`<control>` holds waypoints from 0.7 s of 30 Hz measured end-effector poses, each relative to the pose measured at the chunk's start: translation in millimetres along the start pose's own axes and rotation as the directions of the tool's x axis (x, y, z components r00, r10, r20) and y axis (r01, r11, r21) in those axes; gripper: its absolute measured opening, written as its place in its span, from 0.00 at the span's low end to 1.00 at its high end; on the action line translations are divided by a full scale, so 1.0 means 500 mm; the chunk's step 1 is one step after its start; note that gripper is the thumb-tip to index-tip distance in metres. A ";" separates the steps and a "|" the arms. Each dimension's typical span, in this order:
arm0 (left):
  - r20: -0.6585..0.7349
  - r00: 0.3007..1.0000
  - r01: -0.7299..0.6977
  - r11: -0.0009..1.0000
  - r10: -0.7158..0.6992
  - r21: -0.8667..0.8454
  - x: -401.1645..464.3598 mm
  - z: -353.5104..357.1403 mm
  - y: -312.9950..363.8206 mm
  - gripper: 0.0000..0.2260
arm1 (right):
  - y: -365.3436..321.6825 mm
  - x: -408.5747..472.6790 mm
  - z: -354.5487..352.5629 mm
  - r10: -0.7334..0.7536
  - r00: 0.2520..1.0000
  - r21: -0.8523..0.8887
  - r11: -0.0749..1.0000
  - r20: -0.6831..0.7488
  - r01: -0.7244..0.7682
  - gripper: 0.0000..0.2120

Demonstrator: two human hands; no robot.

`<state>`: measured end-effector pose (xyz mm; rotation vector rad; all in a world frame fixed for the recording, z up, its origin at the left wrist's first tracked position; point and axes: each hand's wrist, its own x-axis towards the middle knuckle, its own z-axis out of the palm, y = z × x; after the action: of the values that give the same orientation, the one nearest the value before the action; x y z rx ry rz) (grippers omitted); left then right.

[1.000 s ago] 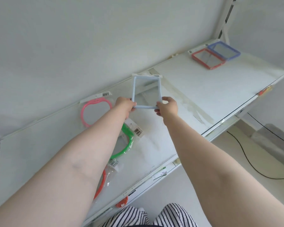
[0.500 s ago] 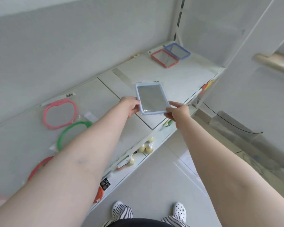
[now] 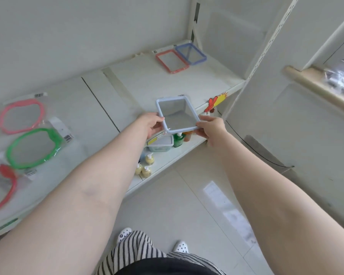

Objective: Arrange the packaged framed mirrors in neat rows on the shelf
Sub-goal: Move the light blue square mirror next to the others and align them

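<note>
I hold a light-blue rectangular framed mirror (image 3: 176, 115) in the air over the front edge of the white shelf (image 3: 131, 86). My left hand (image 3: 149, 124) grips its left side and my right hand (image 3: 212, 127) grips its right corner. At the shelf's far right lie a red rectangular mirror (image 3: 171, 60) and a blue rectangular mirror (image 3: 191, 53), side by side. On the left lie packaged round mirrors: a pink one (image 3: 22, 115), a green one (image 3: 34, 147) and a red one (image 3: 2, 187) partly cut off by the frame edge.
A lower shelf (image 3: 173, 155) holds small yellow pump bottles (image 3: 146, 165), a green bottle (image 3: 178, 139) and a lidded plastic box (image 3: 160, 144). A white upright post (image 3: 260, 54) stands at the shelf's right end. A black cable (image 3: 262, 155) runs across the floor.
The light-blue mirror has been lifted off the shelf and carried to the right, toward the front edge, with both hands still on it. My view has swung right and down.
</note>
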<state>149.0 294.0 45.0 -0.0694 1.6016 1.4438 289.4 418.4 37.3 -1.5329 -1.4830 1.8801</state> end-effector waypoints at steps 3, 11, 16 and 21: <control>-0.030 1.000 -0.006 1.000 0.006 -0.008 0.015 0.025 0.007 0.10 | -0.015 0.027 -0.019 -0.001 1.000 0.002 1.000 0.018 0.001 0.16; -0.093 0.995 -0.040 0.998 0.035 -0.054 0.111 0.065 0.080 0.17 | -0.078 0.137 -0.007 -0.074 0.997 -0.005 0.997 0.031 0.074 0.13; -0.070 0.997 -0.047 0.995 0.042 -0.083 0.206 0.103 0.138 0.17 | -0.165 0.217 -0.010 -0.108 0.994 -0.050 0.993 0.024 0.109 0.13; -0.083 0.995 -0.072 0.991 0.063 -0.113 0.267 0.134 0.188 0.18 | -0.237 0.286 -0.016 -0.089 0.995 -0.036 0.995 0.048 0.090 0.13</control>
<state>58.8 445.6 37.5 -0.1417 1.5958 1.6039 198.4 579.1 59.2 -1.4234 -1.5888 1.8577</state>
